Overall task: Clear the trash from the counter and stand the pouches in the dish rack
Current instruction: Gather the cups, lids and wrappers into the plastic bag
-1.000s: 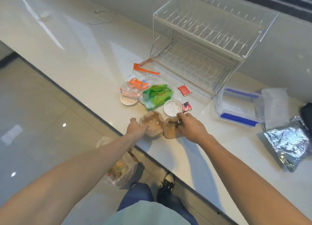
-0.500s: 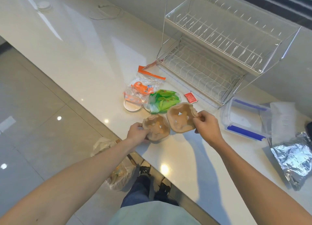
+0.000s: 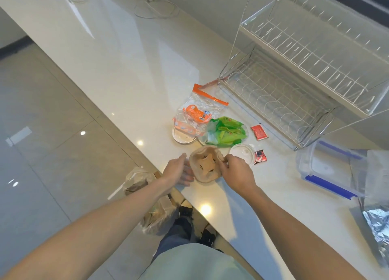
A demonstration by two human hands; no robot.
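A brown pulp cup carrier point(image 3: 205, 167) lies folded over on itself near the counter's front edge. My left hand point(image 3: 179, 171) cups its left side and my right hand point(image 3: 236, 172) pinches its right rim. Behind it lie a green pouch point(image 3: 226, 131), a clear zip bag with orange packaging point(image 3: 194, 115), two white plastic lids point(image 3: 182, 136) point(image 3: 242, 153), a red sachet point(image 3: 259, 132) and a dark red sachet point(image 3: 261, 156). The two-tier wire dish rack point(image 3: 294, 69) stands at the back right with nothing in it.
A clear box with blue clips point(image 3: 330, 170) and a foil bag point(image 3: 376, 220) lie at the right. A clear trash bag point(image 3: 147, 197) hangs below the counter edge on the floor side. A white cable point(image 3: 155, 8) lies far back.
The two halves of the carrier, side by side before, are now folded together into one stack. My right hand has moved left toward my left hand, uncovering the white lid and dark sachet.
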